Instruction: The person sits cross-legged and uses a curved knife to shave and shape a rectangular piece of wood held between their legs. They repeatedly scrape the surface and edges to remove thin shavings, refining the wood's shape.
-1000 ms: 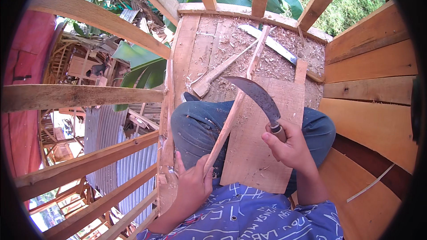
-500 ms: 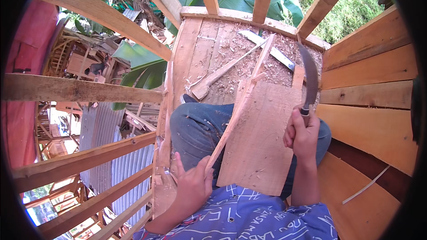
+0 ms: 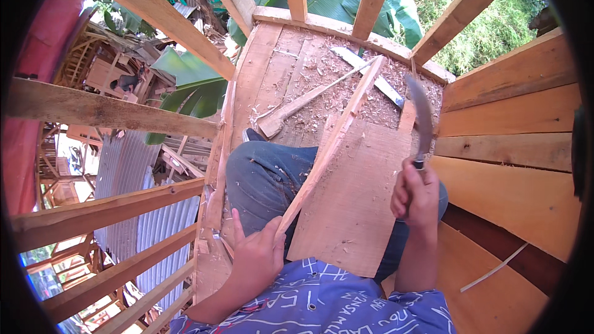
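Observation:
A long, narrow strip of wood (image 3: 328, 148) slants from my lap toward the far rail. Its near end is gripped by my left hand (image 3: 257, 250), with the index finger stretched out to the side. In my right hand (image 3: 416, 195) is a curved knife (image 3: 422, 117), its slightly blurred blade raised to the right of the strip and apart from it. Beneath the strip a wide flat board (image 3: 356, 198) rests across my legs. The strip's surface shows rough, cut patches along its edge.
Wood shavings cover the plank floor (image 3: 263, 55). On it lie a wooden piece with a thick end (image 3: 272, 125) and a flat pale metallic strip (image 3: 388, 89). Wooden rails (image 3: 111, 210) stand at left and far side, a plank wall (image 3: 507, 136) at right. A person (image 3: 128, 81) is below.
My right hand and the knife have come slightly lower and nearer to me. My left hand still grips the strip, which leans a little more to the right at its far end.

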Demonstrator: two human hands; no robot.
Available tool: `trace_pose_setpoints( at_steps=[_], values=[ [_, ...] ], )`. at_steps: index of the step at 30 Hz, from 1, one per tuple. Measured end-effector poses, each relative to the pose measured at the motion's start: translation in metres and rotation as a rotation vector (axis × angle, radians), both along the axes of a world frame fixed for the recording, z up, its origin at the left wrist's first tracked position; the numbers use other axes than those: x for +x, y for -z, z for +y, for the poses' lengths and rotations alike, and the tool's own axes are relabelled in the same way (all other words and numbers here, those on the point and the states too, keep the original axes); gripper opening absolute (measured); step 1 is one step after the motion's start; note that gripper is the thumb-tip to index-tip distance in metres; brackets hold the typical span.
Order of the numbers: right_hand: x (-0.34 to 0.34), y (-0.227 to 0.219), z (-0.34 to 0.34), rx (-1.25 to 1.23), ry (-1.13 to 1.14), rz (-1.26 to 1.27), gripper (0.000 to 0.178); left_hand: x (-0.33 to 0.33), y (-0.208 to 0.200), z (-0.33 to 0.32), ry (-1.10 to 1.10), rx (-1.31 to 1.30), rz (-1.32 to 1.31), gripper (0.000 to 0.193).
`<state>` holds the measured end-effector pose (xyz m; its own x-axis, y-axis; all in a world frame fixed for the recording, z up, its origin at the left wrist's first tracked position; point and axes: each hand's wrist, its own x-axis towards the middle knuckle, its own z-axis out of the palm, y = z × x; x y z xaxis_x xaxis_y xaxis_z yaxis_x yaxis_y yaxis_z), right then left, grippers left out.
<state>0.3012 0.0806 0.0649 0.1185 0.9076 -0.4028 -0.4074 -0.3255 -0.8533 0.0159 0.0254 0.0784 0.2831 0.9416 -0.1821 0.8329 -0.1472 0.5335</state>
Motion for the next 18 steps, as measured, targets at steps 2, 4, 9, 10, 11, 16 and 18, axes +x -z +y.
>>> trace_pose_setpoints(
  at_steps=[2,4,9,10,11,16,18],
  values=[
    [-0.014,0.004,-0.001,0.003,-0.305,-0.122,0.014,-0.003,0.000,-0.001,-0.012,-0.009,0.003,0.036],
    [-0.030,0.007,-0.002,-0.010,-0.255,-0.125,0.014,-0.003,0.000,0.000,-0.016,-0.011,-0.008,0.036],
    [-0.040,0.019,-0.006,0.052,-0.055,-0.092,0.015,-0.004,-0.002,0.004,-0.010,0.001,-0.030,0.035],
    [-0.039,0.020,-0.008,0.069,-0.027,-0.127,0.015,-0.004,-0.001,0.004,-0.003,-0.003,-0.034,0.034],
    [-0.038,0.024,-0.009,0.088,-0.040,-0.221,0.015,-0.003,-0.001,0.005,-0.003,0.007,-0.034,0.033],
    [-0.028,0.032,-0.018,0.039,-0.145,-0.450,0.016,-0.004,-0.002,0.005,0.000,-0.020,-0.024,0.031],
    [-0.026,0.036,-0.025,0.014,-0.182,-0.544,0.015,-0.004,-0.001,0.005,0.000,-0.021,-0.041,0.032]
  ],
)
